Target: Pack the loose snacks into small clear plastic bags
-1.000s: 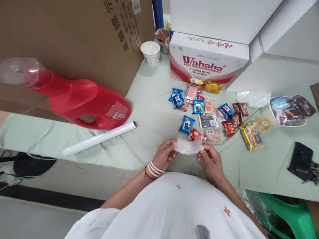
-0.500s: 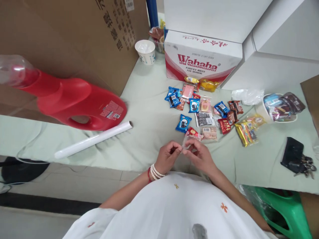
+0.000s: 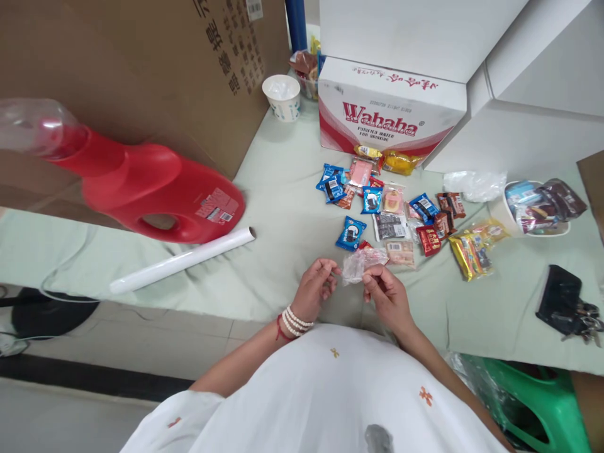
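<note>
A small crumpled clear plastic bag (image 3: 353, 268) is pinched between the thumb and fingertips of my right hand (image 3: 389, 297), above the front of the table. My left hand (image 3: 315, 286) is just left of the bag and apart from it, fingers loosely bent with nothing in them. Beyond the bag lies a loose group of wrapped snacks, among them a blue packet (image 3: 352, 233), a pink-wrapped biscuit (image 3: 400, 253) and a grey-white sachet (image 3: 391, 227). The bag partly covers a red packet (image 3: 365, 245).
A red detergent jug (image 3: 165, 195) and a white roll (image 3: 184, 260) lie on the left. At the back stand a paper cup (image 3: 285, 112) and a Wahaha carton (image 3: 391, 116). To the right are a white tub (image 3: 501, 212) of snacks, a dark pouch (image 3: 557, 299) and keys (image 3: 587, 322).
Both hands were together on the bag. My left hand has let go and drawn away to the left, and the bag now hangs spread out from my right hand. The view has shifted slightly.
</note>
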A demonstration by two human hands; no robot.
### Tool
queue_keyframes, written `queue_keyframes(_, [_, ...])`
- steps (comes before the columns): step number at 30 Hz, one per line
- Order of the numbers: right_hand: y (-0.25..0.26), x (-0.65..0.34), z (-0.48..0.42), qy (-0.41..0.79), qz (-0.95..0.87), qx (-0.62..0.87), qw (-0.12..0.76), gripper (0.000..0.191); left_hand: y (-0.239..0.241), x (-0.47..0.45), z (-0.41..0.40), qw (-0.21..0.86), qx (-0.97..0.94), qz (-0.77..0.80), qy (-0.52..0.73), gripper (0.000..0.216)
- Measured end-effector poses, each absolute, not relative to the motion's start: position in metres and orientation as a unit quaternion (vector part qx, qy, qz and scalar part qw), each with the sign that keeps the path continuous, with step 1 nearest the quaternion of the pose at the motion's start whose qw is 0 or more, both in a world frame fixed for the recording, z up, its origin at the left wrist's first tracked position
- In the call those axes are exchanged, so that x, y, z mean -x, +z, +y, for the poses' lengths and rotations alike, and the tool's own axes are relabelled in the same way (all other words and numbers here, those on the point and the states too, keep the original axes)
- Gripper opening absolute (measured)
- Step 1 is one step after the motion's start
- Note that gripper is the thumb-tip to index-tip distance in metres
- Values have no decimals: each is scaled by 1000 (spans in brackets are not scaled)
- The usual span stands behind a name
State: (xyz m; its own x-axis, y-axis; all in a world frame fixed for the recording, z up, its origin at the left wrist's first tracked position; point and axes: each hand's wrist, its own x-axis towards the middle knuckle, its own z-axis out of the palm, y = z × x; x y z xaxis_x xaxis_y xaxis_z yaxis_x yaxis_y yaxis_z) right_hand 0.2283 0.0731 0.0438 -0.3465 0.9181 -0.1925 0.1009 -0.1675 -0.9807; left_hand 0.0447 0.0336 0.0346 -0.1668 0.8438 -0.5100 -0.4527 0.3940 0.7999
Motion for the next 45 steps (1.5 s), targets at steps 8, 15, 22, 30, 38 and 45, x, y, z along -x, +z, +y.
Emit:
queue_keyframes(8, [45,-235,68,529,-651,435,327,17,39,-42,41,477,-330,623,525,44])
queue_keyframes(15, [45,-243,62,593,-412,534,439,25,29,-36,44,527,-144,597,587,54])
queue_keyframes(22, [38,-291,90,609,-235,583,484,36,33,-27,37,574,-173,553,579,52])
queue_keyframes(30, [81,-274,60,551,-492,546,395,28,47,-39,26,515,-364,584,510,48])
queue_keyframes(38, [69,-212,79,722,-463,424,290,41,45,-38,22,487,-344,591,543,43])
queue_keyframes(45, [44,-236,65,667,-488,472,308,36,21,-14,6,483,-236,667,515,29])
